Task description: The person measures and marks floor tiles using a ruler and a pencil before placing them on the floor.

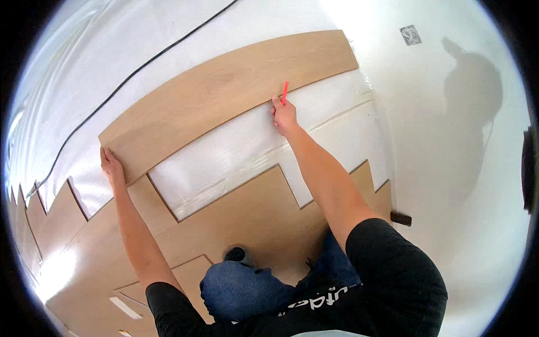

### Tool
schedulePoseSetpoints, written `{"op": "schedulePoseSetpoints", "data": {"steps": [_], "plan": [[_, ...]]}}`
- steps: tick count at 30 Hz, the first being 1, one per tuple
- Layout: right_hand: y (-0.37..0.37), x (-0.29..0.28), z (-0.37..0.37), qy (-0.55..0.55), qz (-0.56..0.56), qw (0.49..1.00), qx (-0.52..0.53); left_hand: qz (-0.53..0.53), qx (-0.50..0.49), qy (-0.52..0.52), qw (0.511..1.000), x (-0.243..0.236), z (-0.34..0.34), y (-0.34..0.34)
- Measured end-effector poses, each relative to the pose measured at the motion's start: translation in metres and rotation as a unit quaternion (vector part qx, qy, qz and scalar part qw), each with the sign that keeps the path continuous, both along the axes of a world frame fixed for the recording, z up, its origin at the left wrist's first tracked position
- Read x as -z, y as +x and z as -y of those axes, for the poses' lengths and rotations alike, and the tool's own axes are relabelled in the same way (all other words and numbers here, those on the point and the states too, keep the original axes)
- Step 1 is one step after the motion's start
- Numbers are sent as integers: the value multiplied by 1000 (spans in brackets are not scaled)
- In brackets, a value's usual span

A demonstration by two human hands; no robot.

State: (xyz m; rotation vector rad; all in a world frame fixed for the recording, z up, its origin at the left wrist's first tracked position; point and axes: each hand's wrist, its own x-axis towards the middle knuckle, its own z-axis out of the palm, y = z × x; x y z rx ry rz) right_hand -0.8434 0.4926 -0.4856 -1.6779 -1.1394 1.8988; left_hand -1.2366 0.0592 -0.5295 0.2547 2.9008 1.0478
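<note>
A long wood-look floor plank point(224, 90) lies across the white underlay sheet, its far right end close to the white wall. My left hand point(112, 167) grips the plank's left end, with the fingers partly hidden at its edge. The near long edge is held by my right hand point(284, 117), about two thirds of the way to the right. A slim red pencil-like stick point(285, 92) also pokes up from between the right hand's fingers. Close to my left forearm, the plank's near left corner overlaps or touches the laid flooring point(236, 196); which one, I cannot tell.
The laid planks end in a stepped edge. Beyond the plank, a black cable point(135, 73) runs over the white underlay point(208, 157). A small dark block point(401, 218) sits at the foot of the wall point(438, 168). A pale strip point(126, 307) lies at lower left.
</note>
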Motion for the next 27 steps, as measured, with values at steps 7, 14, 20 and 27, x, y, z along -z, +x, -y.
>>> {"op": "schedulePoseSetpoints", "data": {"steps": [7,14,20,27], "plan": [[14,48,-8,98,81,987,-97,12,6,-67,998,17,-3,8],[-1,15,4,76,52,994,-64,54,-28,57,997,-40,-15,13],[0,24,5,71,45,991,-103,-15,-41,62,997,-3,5,8],[7,20,-2,76,53,992,-90,12,-47,38,998,5,-7,15]]}}
